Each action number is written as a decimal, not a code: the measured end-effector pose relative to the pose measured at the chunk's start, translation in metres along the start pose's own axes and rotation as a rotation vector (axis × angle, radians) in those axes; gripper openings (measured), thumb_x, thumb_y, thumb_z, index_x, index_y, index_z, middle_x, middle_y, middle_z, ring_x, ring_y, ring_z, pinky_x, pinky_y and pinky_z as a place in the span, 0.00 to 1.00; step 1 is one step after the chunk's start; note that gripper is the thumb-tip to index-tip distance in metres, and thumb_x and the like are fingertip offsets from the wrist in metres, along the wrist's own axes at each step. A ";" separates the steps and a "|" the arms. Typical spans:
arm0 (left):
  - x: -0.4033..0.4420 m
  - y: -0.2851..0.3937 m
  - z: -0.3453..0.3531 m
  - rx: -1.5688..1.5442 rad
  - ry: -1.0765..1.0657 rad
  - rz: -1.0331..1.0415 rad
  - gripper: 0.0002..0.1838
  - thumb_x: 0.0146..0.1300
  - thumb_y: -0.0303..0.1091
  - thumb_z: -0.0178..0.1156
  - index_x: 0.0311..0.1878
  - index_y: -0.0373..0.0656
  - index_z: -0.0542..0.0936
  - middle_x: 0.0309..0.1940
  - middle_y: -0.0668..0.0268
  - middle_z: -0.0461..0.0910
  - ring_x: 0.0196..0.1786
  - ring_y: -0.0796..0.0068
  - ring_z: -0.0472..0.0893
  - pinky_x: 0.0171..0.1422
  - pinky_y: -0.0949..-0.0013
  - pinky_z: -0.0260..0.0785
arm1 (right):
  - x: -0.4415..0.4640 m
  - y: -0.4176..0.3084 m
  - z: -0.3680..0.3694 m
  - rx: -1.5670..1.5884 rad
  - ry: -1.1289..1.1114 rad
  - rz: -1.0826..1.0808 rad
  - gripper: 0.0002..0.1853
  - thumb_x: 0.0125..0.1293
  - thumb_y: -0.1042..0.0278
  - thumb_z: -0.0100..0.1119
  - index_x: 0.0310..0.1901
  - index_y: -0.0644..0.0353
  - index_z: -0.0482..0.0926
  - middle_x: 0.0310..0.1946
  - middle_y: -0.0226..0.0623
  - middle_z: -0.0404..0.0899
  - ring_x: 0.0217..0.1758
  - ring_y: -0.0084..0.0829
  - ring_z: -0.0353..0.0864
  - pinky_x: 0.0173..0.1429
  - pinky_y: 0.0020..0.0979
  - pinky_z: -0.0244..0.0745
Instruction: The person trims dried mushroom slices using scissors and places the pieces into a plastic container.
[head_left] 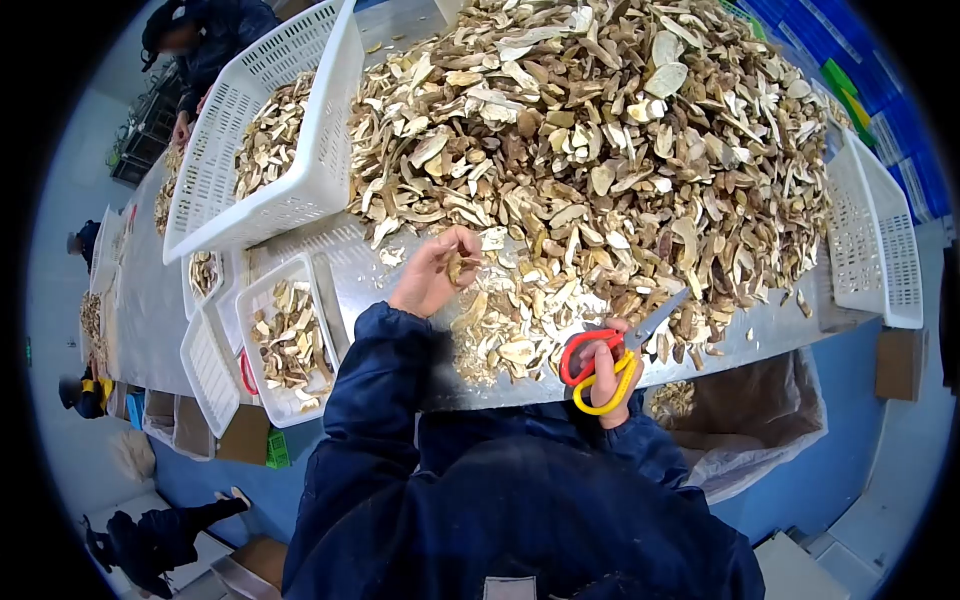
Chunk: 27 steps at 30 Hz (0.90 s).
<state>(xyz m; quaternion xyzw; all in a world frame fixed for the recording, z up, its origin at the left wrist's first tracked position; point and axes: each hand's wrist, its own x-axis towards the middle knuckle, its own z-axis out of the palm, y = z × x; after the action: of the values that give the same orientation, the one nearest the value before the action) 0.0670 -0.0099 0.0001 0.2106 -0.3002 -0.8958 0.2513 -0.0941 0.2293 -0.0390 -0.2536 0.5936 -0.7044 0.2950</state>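
My left hand (436, 274) is closed on a small brownish dried slice (458, 268), above the near left edge of a big heap of dried slices (600, 150). In my right hand (612, 375) are scissors (632, 350) with one red and one yellow handle loop, their blades pointing up and to the right. Small pale pieces (515, 345) lie on the metal table (350, 270) between my hands. Left of my left hand stands a white tray (328, 345) holding more slices.
A large white perforated basket (340, 110) with slices stands at the left, another basket (880, 235) at the right. A lined box (770, 420) sits below the table edge. Several people are at the left; one (205, 45) is beyond the basket.
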 end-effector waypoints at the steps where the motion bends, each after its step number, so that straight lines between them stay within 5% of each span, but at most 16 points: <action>1: -0.001 0.003 0.013 -0.040 0.135 -0.019 0.03 0.65 0.31 0.55 0.39 0.43 0.73 0.27 0.75 0.69 0.27 0.86 0.67 0.27 0.83 0.57 | 0.000 0.000 0.001 0.007 -0.003 -0.001 0.19 0.65 0.71 0.52 0.55 0.70 0.67 0.25 0.35 0.78 0.28 0.23 0.77 0.35 0.23 0.71; 5: 0.020 -0.010 0.000 0.338 0.128 -0.131 0.09 0.62 0.31 0.61 0.41 0.38 0.75 0.28 0.72 0.73 0.30 0.80 0.72 0.31 0.76 0.64 | 0.000 -0.008 0.003 -0.015 -0.027 0.028 0.18 0.65 0.74 0.48 0.56 0.70 0.65 0.26 0.36 0.76 0.30 0.24 0.76 0.38 0.25 0.71; 8: 0.035 -0.026 0.021 1.479 0.222 0.362 0.08 0.60 0.30 0.60 0.41 0.37 0.76 0.26 0.66 0.72 0.31 0.73 0.76 0.33 0.70 0.68 | 0.000 -0.007 0.002 -0.017 -0.019 0.025 0.18 0.65 0.73 0.50 0.56 0.70 0.66 0.26 0.36 0.77 0.29 0.23 0.76 0.37 0.24 0.71; 9: 0.041 -0.030 0.020 1.709 0.201 0.571 0.09 0.58 0.29 0.61 0.40 0.37 0.78 0.27 0.59 0.73 0.33 0.62 0.78 0.38 0.64 0.71 | 0.000 -0.004 0.002 -0.007 -0.012 0.012 0.19 0.65 0.72 0.51 0.56 0.69 0.66 0.26 0.36 0.78 0.28 0.23 0.76 0.36 0.23 0.71; 12: 0.048 -0.037 0.021 1.898 0.231 0.491 0.09 0.56 0.29 0.61 0.40 0.38 0.80 0.30 0.56 0.76 0.35 0.54 0.78 0.40 0.61 0.71 | -0.001 -0.004 0.000 -0.007 -0.016 0.010 0.20 0.65 0.71 0.51 0.57 0.69 0.66 0.26 0.35 0.79 0.27 0.21 0.76 0.34 0.22 0.71; 13: 0.051 -0.037 0.014 1.980 0.226 0.496 0.09 0.56 0.30 0.61 0.41 0.39 0.80 0.30 0.56 0.76 0.34 0.59 0.78 0.39 0.63 0.70 | 0.000 -0.005 0.001 -0.019 -0.016 0.003 0.20 0.65 0.71 0.51 0.57 0.69 0.66 0.26 0.35 0.79 0.27 0.21 0.76 0.34 0.22 0.71; 16: 0.045 -0.023 0.008 1.598 0.199 0.482 0.09 0.58 0.30 0.61 0.39 0.37 0.78 0.27 0.62 0.75 0.31 0.68 0.77 0.35 0.68 0.69 | 0.000 -0.005 0.001 -0.028 -0.027 0.009 0.19 0.66 0.72 0.51 0.57 0.70 0.66 0.26 0.36 0.78 0.29 0.23 0.77 0.36 0.23 0.71; 18: 0.028 -0.002 0.012 0.758 0.274 -0.040 0.09 0.61 0.34 0.59 0.41 0.41 0.80 0.27 0.75 0.74 0.27 0.88 0.68 0.28 0.80 0.57 | -0.002 -0.005 -0.001 -0.024 -0.030 0.024 0.19 0.66 0.72 0.51 0.56 0.70 0.65 0.26 0.37 0.77 0.30 0.24 0.77 0.38 0.24 0.70; 20: 0.017 0.002 0.000 0.244 0.173 -0.070 0.07 0.64 0.34 0.58 0.37 0.40 0.77 0.25 0.74 0.72 0.26 0.89 0.66 0.26 0.83 0.53 | -0.001 -0.005 -0.001 -0.019 -0.036 0.033 0.19 0.66 0.72 0.51 0.57 0.70 0.65 0.26 0.37 0.77 0.30 0.24 0.77 0.37 0.24 0.70; 23: 0.015 0.000 -0.005 0.674 0.196 -0.205 0.07 0.62 0.33 0.59 0.37 0.40 0.79 0.27 0.72 0.73 0.29 0.86 0.69 0.29 0.80 0.59 | 0.000 -0.004 0.002 0.001 -0.012 0.019 0.19 0.65 0.72 0.52 0.56 0.70 0.67 0.25 0.35 0.78 0.28 0.21 0.76 0.34 0.22 0.70; 26: 0.020 -0.019 0.005 1.357 0.040 0.186 0.08 0.60 0.32 0.61 0.37 0.37 0.80 0.27 0.69 0.74 0.33 0.80 0.73 0.35 0.75 0.65 | -0.001 -0.002 0.001 0.015 0.002 0.020 0.19 0.65 0.73 0.53 0.56 0.70 0.68 0.25 0.34 0.79 0.27 0.20 0.76 0.33 0.22 0.71; 27: 0.021 -0.015 0.017 1.563 0.048 0.118 0.10 0.56 0.31 0.64 0.39 0.36 0.80 0.28 0.63 0.76 0.35 0.70 0.77 0.42 0.68 0.69 | -0.002 -0.001 0.000 0.019 0.005 0.026 0.19 0.65 0.73 0.53 0.56 0.70 0.68 0.25 0.34 0.79 0.27 0.20 0.76 0.33 0.22 0.71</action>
<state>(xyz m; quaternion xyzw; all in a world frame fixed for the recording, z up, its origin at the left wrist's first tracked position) 0.0368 -0.0042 -0.0016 0.3294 -0.8488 -0.4049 0.0839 -0.0933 0.2306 -0.0384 -0.2414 0.5908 -0.7068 0.3050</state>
